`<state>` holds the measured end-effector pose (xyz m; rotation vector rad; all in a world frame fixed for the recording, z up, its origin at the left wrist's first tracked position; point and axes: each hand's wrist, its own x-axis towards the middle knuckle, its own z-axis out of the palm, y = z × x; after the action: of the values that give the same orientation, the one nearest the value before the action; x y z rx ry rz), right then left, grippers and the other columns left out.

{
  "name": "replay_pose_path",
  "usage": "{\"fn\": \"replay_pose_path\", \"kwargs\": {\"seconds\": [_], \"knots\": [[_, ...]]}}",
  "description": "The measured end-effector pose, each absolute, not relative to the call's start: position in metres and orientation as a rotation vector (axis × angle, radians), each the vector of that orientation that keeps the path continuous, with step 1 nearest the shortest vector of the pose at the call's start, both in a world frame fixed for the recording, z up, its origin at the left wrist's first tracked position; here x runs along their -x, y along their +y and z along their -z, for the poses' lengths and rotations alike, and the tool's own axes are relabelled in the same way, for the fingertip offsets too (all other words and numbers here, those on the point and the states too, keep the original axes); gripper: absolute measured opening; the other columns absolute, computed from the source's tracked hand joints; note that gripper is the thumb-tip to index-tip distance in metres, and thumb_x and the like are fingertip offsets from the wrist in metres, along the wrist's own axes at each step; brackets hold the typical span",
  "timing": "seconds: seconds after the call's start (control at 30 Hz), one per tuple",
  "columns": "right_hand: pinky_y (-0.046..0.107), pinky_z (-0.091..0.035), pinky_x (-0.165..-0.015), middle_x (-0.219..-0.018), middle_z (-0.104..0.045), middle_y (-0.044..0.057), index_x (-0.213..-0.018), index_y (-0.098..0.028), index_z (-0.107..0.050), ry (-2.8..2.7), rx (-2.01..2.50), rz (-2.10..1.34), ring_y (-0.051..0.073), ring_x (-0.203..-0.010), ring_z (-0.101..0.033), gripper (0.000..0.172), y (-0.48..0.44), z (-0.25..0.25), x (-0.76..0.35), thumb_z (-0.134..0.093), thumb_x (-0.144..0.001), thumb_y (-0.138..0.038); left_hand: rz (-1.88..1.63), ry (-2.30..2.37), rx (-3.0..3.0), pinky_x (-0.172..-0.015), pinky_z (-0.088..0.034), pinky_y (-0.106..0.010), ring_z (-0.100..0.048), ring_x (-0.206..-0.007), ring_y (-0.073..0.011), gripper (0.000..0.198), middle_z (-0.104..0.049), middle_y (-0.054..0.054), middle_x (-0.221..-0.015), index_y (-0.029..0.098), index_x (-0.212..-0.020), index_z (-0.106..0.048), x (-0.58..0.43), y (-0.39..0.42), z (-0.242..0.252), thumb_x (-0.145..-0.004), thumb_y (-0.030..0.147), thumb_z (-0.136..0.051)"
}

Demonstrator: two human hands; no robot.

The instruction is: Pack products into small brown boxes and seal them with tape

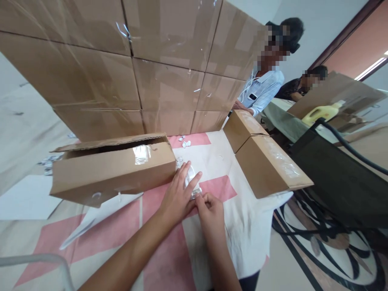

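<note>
My left hand (178, 194) lies on a small clear plastic packet (192, 182) on the pink-and-white cloth (242, 226), fingers stretched over it. My right hand (210, 208) is curled beside it, its fingertips pinching the packet's near edge. What is inside the packet is too small to make out. An open cardboard box (112, 167) lies on its side just left of my hands.
A wall of taped cardboard boxes (145, 64) stands behind. Two closed cartons (266, 161) lie at the right. Small white packets (184, 142) are scattered at the back. Two other people sit at the far right, near a yellow bottle (323, 113). A black bag (336, 178) stands at the right.
</note>
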<state>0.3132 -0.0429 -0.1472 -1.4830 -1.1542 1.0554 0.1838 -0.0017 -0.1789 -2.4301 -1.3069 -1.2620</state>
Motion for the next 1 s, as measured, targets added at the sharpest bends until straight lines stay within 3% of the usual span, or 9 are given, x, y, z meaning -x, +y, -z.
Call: {"fn": "replay_pose_path", "kwargs": {"seconds": [0.17, 0.27, 0.57, 0.77, 1.0], "knots": [[0.025, -0.020, -0.046, -0.047, -0.043, -0.007, -0.059, -0.022, -0.042, -0.935, 1.324, -1.309, 0.006, -0.042, -0.027, 0.047, -0.0402, 0.1510, -0.3141, -0.073, -0.080, -0.051, 1.270, -1.311, 2.411, -0.114, -0.045, -0.059, -0.025, -0.155, -0.0399, 0.062, -0.021, -0.026, -0.164, 0.017, -0.152, -0.035, -0.1848, -0.0023, 0.1772, -0.094, 0.018, -0.058], [0.024, -0.016, -0.043, -0.049, -0.053, -0.005, -0.060, -0.020, -0.046, -0.882, 1.271, -1.403, 0.003, -0.037, -0.023, 0.047, -0.0395, 0.1500, -0.3156, -0.076, -0.078, -0.051, 1.275, -1.316, 2.388, -0.113, -0.046, -0.058, -0.028, -0.154, -0.0404, 0.059, -0.023, -0.026, -0.162, 0.016, -0.150, -0.037, -0.1858, -0.0023, 0.1768, -0.095, 0.019, -0.058], [0.019, -0.016, -0.039, -0.065, -0.066, 0.002, -0.065, -0.019, -0.050, -0.785, 1.207, -1.576, 0.005, -0.040, -0.040, 0.046, -0.0432, 0.1459, -0.3201, -0.081, -0.075, -0.052, 1.289, -1.303, 2.417, -0.114, -0.045, -0.060, -0.025, -0.155, -0.0404, 0.060, -0.021, -0.026, -0.164, 0.017, -0.152, -0.034, -0.1850, -0.0016, 0.1802, -0.097, 0.025, -0.056], [0.018, -0.030, -0.039, -0.084, -0.073, 0.006, -0.067, -0.018, -0.049, -0.818, 1.193, -1.552, 0.010, -0.051, -0.061, 0.046, -0.0428, 0.1449, -0.3198, -0.081, -0.075, -0.050, 1.298, -1.281, 2.423, -0.116, -0.043, -0.058, -0.023, -0.156, -0.0396, 0.065, -0.018, -0.025, -0.166, 0.016, -0.153, -0.035, -0.1830, -0.0020, 0.1824, -0.093, 0.016, -0.059], [0.017, -0.032, -0.035, -0.068, -0.070, 0.004, -0.069, -0.018, -0.054, -0.895, 1.219, -1.523, 0.012, -0.048, -0.063, 0.044, -0.0408, 0.1495, -0.3187, -0.079, -0.076, -0.053, 1.287, -1.275, 2.402, -0.116, -0.043, -0.058, -0.025, -0.155, -0.0388, 0.063, -0.019, -0.026, -0.165, 0.016, -0.153, -0.035, -0.1831, -0.0024, 0.1811, -0.095, 0.017, -0.059]]}}
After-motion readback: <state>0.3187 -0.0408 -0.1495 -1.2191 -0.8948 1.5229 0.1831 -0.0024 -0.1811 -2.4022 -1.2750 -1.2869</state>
